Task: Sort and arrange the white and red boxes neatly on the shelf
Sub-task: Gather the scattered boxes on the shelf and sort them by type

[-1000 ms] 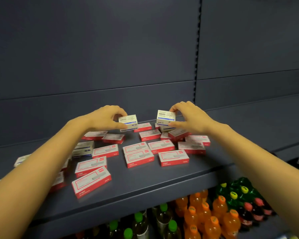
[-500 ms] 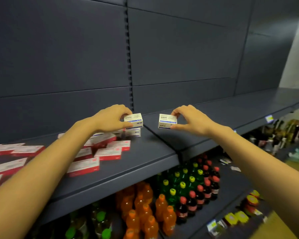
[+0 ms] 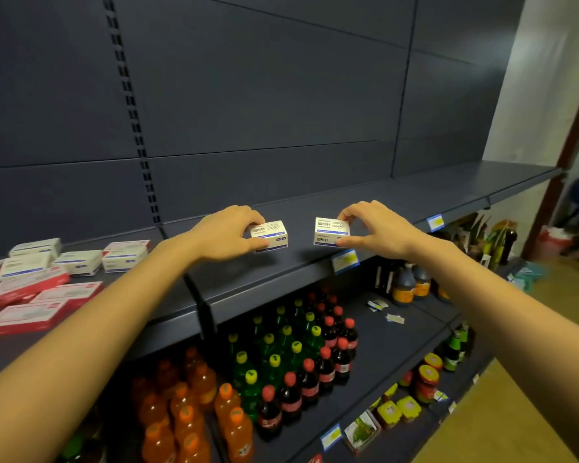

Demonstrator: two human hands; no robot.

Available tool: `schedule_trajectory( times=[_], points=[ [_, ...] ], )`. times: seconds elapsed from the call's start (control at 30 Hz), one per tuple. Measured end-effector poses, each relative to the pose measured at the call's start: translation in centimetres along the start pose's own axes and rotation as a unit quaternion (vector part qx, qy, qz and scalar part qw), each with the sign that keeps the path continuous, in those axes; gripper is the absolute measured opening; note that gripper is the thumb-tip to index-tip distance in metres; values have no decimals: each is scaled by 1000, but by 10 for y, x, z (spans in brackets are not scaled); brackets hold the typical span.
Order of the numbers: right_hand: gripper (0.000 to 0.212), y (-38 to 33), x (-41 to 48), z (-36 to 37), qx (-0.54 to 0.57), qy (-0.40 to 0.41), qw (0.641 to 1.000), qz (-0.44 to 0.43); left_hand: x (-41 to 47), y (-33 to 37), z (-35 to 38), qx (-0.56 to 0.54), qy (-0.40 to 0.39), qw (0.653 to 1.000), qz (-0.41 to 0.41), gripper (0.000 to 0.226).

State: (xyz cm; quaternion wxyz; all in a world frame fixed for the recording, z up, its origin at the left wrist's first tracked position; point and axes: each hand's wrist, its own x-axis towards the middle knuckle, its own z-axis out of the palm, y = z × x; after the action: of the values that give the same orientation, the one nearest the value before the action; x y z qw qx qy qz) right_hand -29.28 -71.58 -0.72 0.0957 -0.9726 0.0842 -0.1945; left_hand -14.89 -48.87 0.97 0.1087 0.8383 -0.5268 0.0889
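Note:
My left hand (image 3: pixel 226 233) grips a small white box with blue print (image 3: pixel 272 236) just above the dark shelf (image 3: pixel 398 202). To its right, my right hand (image 3: pixel 373 228) pinches a second, matching white box (image 3: pixel 330 231) by its right end. Both boxes hover over the shelf section right of the upright divider. At the far left lie several red boxes (image 3: pixel 30 289) in a loose spread, with a few white boxes (image 3: pixel 77 262) behind them.
Blue price tags (image 3: pixel 345 261) hang on the shelf's front edge. Below stand orange bottles (image 3: pixel 188 412), green bottles (image 3: pixel 274 349) and dark red-capped bottles (image 3: pixel 321 362). Dark sauce bottles (image 3: pixel 405 282) and jars (image 3: pixel 427 382) sit to the right. A slotted upright (image 3: pixel 137 135) splits the back panel.
Both hands carried their white boxes rightward, away from the pile and past the divider. The view swung right, so the red boxes now sit at the far left.

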Motion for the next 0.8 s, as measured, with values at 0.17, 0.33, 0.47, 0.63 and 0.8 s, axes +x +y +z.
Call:
schedule_trajectory(
  times=[0.17,0.33,0.47,0.63,0.8],
  points=[
    [39,56,8,-1,10,0,1000,8,50,19,22,8,-4,1000,10,40],
    [39,101,38,8,11,-13,1000,-12,89,18,51,17,3,1000,-9,40],
    [40,122,68,19,26,-37,998,-49,106,12,68,4,4,1000,-31,38],
    [40,128,101,31,70,-63,990,-103,113,8,73,-7,10,998,-65,39],
    [38,127,123,40,100,-93,977,-161,111,8,81,-30,1,993,-112,39]
  ],
)
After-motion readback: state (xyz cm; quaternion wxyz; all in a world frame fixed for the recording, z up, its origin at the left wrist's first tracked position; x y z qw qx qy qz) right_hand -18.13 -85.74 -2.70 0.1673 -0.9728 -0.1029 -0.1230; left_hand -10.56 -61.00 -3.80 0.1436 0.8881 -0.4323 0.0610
